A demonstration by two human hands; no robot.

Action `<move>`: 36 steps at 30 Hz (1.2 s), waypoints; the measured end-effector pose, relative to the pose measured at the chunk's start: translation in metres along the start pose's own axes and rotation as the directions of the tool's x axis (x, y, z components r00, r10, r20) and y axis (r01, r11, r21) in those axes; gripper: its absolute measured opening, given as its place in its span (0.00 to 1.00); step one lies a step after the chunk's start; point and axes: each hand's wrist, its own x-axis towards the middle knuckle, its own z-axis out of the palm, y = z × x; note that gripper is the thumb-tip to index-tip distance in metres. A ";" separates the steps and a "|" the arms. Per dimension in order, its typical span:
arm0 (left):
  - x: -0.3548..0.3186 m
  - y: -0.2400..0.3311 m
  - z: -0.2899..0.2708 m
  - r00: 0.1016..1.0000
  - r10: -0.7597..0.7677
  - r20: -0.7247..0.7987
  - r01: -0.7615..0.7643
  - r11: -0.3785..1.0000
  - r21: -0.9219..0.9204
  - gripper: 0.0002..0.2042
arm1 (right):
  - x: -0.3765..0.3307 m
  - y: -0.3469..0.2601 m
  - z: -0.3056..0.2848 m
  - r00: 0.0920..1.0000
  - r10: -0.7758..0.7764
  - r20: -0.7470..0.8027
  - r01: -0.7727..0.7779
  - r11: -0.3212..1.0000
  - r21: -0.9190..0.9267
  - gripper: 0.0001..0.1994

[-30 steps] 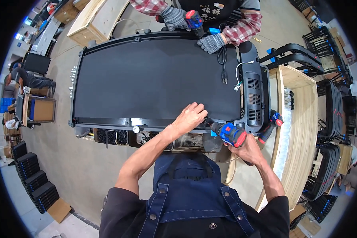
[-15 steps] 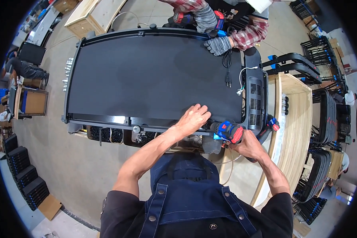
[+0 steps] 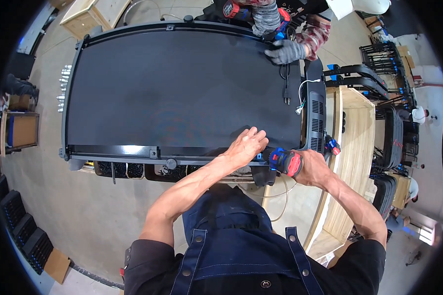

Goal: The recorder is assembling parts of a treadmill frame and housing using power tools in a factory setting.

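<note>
A treadmill base with a wide black belt [image 3: 172, 88] lies in front of me. My right hand [image 3: 314, 168] is wrapped round a blue, black and red cordless drill [image 3: 286, 162], its front end at the near side rail [image 3: 98, 151] close to the motor end. My left hand [image 3: 247, 146] rests on the same rail just left of the drill, fingers curled together; what they hold, if anything, is hidden. A vented grey motor cover [image 3: 317, 118] sits at the right end. A black power cord [image 3: 287, 93] and a white wire [image 3: 300, 93] lie near it.
Across the base, a co-worker's gloved hand [image 3: 286, 52] is over the belt; the other glove [image 3: 267, 18] is by another drill. An open wooden crate [image 3: 352, 147] stands at right. Below the near rail are trays of small dark parts [image 3: 114, 167]. A second crate [image 3: 91, 19] stands far left.
My view has shifted, and the base sits further left in it. My right hand and the drill have turned slightly at the rail. The co-worker's near glove has lifted and its fingers have spread.
</note>
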 end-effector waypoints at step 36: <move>-0.247 -0.061 0.112 0.444 -0.892 0.087 0.885 0.452 0.111 0.10 | -0.098 0.036 0.153 0.995 0.095 -0.037 -0.035 0.664 0.747 0.20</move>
